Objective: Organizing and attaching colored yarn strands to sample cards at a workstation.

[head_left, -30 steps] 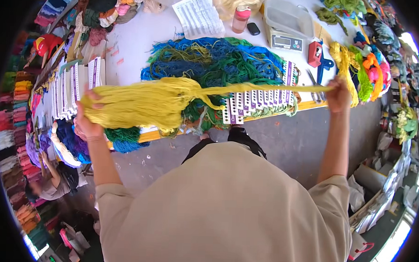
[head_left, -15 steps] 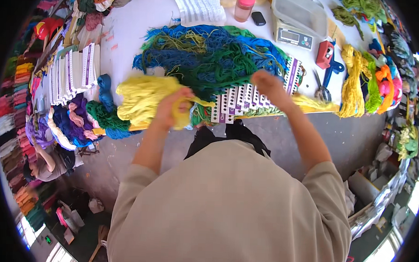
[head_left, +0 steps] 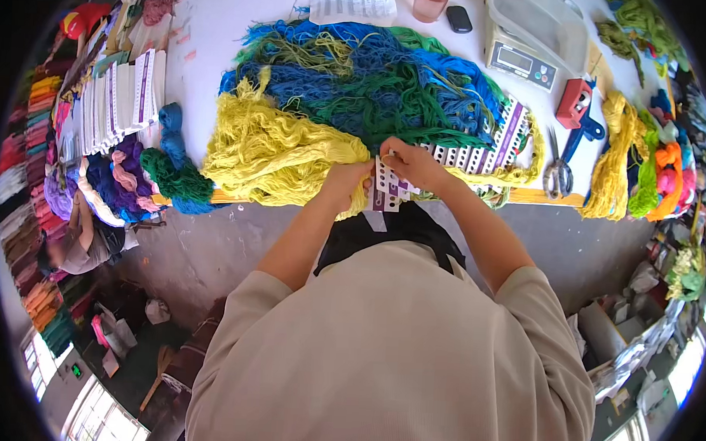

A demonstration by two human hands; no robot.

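A large loose bundle of yellow yarn point(head_left: 270, 151) lies along the table's front edge at the left. My left hand point(head_left: 348, 186) is closed at its right end, with yellow strands around the fingers. Close beside it, my right hand point(head_left: 417, 167) pinches the upper end of a white punched card point(head_left: 387, 192) with a purple stripe. Any thread between those fingertips is too small to make out. More punched cards point(head_left: 456, 156) lie in an overlapping row to the right, partly under a tangled pile of blue and green yarn point(head_left: 366, 81). A yellow yarn length point(head_left: 518, 173) runs alongside them.
Scissors point(head_left: 558, 169), a red and blue tool point(head_left: 578, 112) and a scale point(head_left: 522, 63) with a clear tub lie at the right. Yarn hanks point(head_left: 615, 163) hang over the right edge. Upright cards point(head_left: 124, 96) fill the left side. Another person point(head_left: 88, 242) is at far left.
My right hand has come left and down from the far end of the card row to the card beside my left hand. The left hand has moved right and the yellow bundle lies spread lower.
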